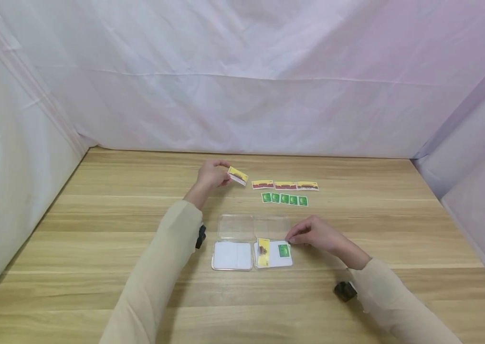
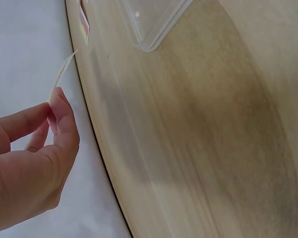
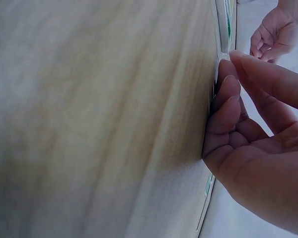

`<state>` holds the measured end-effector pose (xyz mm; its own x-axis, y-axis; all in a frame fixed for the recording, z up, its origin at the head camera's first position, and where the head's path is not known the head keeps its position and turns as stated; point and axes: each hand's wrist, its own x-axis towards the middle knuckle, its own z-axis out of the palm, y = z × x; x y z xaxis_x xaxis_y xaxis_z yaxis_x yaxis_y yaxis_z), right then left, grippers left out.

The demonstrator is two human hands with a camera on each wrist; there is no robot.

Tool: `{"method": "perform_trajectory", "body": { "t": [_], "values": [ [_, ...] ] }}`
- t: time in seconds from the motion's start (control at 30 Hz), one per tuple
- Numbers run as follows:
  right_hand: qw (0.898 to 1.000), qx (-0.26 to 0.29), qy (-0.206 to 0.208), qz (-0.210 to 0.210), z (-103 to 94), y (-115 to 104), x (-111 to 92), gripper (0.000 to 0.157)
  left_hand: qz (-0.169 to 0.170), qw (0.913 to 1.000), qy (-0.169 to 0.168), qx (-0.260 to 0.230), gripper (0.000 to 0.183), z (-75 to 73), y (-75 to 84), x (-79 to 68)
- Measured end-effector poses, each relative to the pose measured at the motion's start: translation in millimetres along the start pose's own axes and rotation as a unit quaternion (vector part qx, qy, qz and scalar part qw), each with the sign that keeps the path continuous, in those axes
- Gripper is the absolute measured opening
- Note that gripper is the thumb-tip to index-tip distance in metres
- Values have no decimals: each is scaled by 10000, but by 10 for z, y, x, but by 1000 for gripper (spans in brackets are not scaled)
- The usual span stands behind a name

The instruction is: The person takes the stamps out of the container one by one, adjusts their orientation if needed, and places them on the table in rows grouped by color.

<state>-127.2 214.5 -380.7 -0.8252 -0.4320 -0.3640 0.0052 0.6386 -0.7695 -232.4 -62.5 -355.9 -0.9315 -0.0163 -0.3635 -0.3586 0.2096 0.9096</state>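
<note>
My left hand pinches a yellow-and-white stamp between thumb and fingertips, raised over the back of the table. In the left wrist view the stamp shows nearly edge-on. My right hand pinches the back right corner of a clear plastic case; in the right wrist view its thumb and forefinger meet at the case's edge. Inside this case lies a white card, with an upright yellow stamp at its left and a green stamp at its right.
Another clear case with a white insert stands to the left. Transparent lids lie behind both cases. Farther back are a row of three yellow-and-red stamps and a row of several green stamps. White cloth borders the table.
</note>
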Motion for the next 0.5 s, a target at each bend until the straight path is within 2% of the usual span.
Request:
{"method": "perform_trajectory", "body": {
  "t": [0.27, 0.5],
  "values": [
    [10000, 13, -8, -57, -5, 2, 6, 11, -304, 9995, 12, -87, 33, 22, -44, 35],
    [10000, 38, -17, -35, -8, 9, 9, 11, -548, 9980, 98, 298, 25, 36, -93, 66]
  ]
}}
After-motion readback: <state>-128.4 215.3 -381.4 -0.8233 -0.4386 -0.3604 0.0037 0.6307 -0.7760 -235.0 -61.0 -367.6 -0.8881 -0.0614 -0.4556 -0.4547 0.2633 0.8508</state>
